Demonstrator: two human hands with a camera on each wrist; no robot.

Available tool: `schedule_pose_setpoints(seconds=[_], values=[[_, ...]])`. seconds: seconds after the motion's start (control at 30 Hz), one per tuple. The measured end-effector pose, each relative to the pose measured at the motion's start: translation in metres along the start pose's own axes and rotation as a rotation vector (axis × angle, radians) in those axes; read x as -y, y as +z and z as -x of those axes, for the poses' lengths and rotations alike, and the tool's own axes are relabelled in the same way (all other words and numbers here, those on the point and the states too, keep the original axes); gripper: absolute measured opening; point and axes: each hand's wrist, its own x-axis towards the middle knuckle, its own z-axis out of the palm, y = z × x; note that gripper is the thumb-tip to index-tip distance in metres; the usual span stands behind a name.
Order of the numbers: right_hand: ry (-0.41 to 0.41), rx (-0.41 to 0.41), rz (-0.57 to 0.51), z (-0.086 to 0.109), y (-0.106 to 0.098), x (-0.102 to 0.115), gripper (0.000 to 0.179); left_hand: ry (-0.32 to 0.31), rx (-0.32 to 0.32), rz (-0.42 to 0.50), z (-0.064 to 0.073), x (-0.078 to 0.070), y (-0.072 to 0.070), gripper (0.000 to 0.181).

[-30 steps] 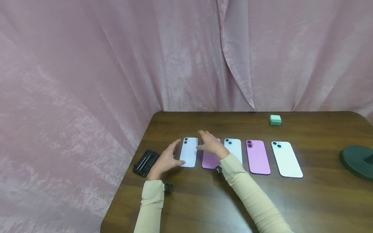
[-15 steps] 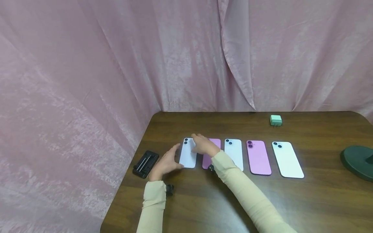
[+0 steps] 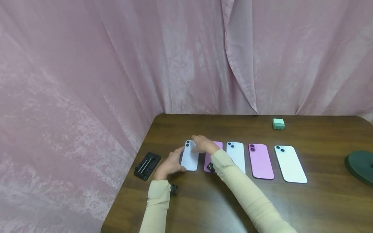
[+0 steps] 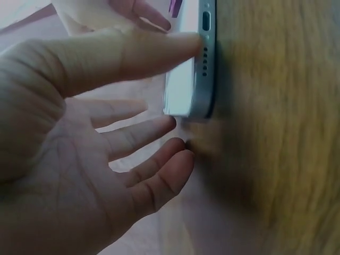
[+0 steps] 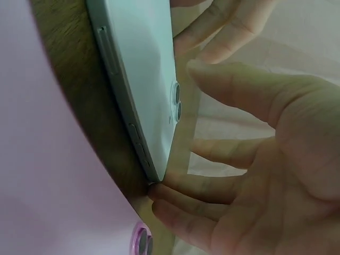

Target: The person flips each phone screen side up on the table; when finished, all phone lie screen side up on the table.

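Note:
A pale bluish-white phone point(image 3: 190, 160), back up, lies at the left end of a row of phones on the wooden table. Along its left side and bottom edge is my left hand point(image 3: 171, 164); in the left wrist view its extended thumb point(image 4: 133, 56) touches the bottom edge beside the charging port point(image 4: 206, 21). Over the phone's upper right is my right hand point(image 3: 204, 145), partly hiding it. The right wrist view shows that hand's fingers point(image 5: 202, 188) loosely bent around the top corner, with the thumb point(image 5: 239, 90) close above the camera lenses point(image 5: 177, 101).
To the right lie a pink phone point(image 3: 207, 161), a pale blue phone point(image 3: 236, 155), another pink phone point(image 3: 261, 163) and a white phone point(image 3: 291, 165). A black case with metal tools point(image 3: 147, 166) is at the left, a green charger plug point(image 3: 278, 123) behind, a dark green round base point(image 3: 359, 166) far right.
My right hand has moved left from the phone's right side to over its upper part. My left hand has shifted slightly, with its fingers closer to the phone's left edge.

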Motion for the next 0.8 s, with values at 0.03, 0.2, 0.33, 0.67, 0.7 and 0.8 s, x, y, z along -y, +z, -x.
schedule_pose_setpoints(seconds=[0.03,0.2,0.33,0.67,0.7,0.8], values=[[-0.003,0.001,-0.007,-0.001,-0.001,0.0,0.065,-0.009,0.0,0.001,0.0,-0.001,0.0,0.093],[-0.022,0.034,-0.049,-0.003,-0.008,-0.004,0.064,-0.023,-0.006,-0.013,-0.001,-0.007,0.001,0.093],[-0.006,0.052,-0.124,-0.004,-0.009,-0.009,0.063,-0.016,-0.013,-0.018,-0.001,-0.01,0.004,0.092],[0.083,0.04,-0.365,-0.006,-0.012,-0.014,0.059,-0.01,-0.011,-0.021,0.007,-0.013,0.009,0.086],[0.092,0.039,-0.391,-0.005,-0.012,-0.013,0.059,-0.015,-0.013,-0.02,0.008,-0.013,0.009,0.086],[0.11,0.032,-0.443,-0.005,-0.011,-0.012,0.057,-0.026,-0.019,-0.016,0.011,-0.013,0.008,0.085]])
